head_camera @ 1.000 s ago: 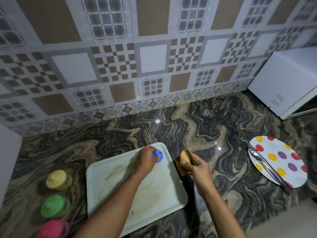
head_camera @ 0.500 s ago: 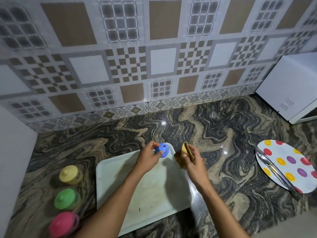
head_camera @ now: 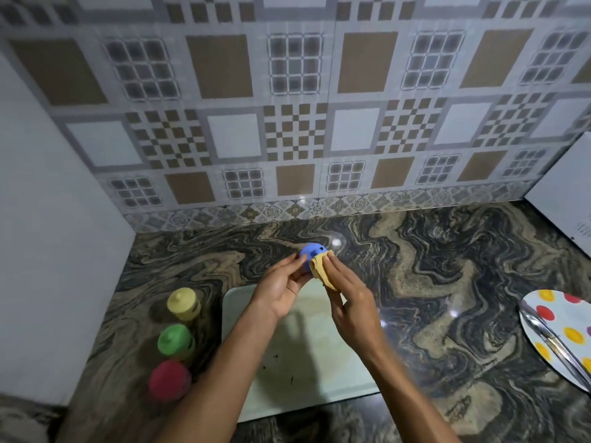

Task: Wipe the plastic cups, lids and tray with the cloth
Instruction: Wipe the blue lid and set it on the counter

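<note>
Cups, 3 in number and each capped, stand in a row at the left of the counter (head_camera: pixel 431 282): yellow cup (head_camera: pixel 182 303) farthest, green cup (head_camera: pixel 175 340) in the middle, pink cup (head_camera: pixel 169 380) nearest. All 3 are blurred, so their condition cannot be judged. Just beside them to the right lies the tray (head_camera: pixel 319 372), pale, with dark specks on its near half; by the look of it, it is not yet wiped clean.

Above the tray's far edge the left hand (head_camera: pixel 281 289) pinches a blue piece (head_camera: pixel 311 254) between thumb and fingertips. The piece is domed with small holes, most likely a lid, though that cannot be confirmed. The right hand (head_camera: pixel 348 302) pinches a folded tan cloth (head_camera: pixel 321 270) and presses it against the right side of the blue piece. At the far right a spotted plate (head_camera: pixel 569 327) carries metal cutlery (head_camera: pixel 550 340), well apart from the work.

Hazards noted:
1. The blue piece is held at the fingertips only. Rubbing pressure from the cloth could twist it free; it would fall on the tray or the hard counter and might roll.
2. The left forearm passes near the pink cup. A sideways shift of the elbow could tip it, and the row with it.
3. The folded cloth is unlikely to reach into the holes, so residue may remain.
4. Setting the wiped piece on the specked tray would soil it again.
</note>
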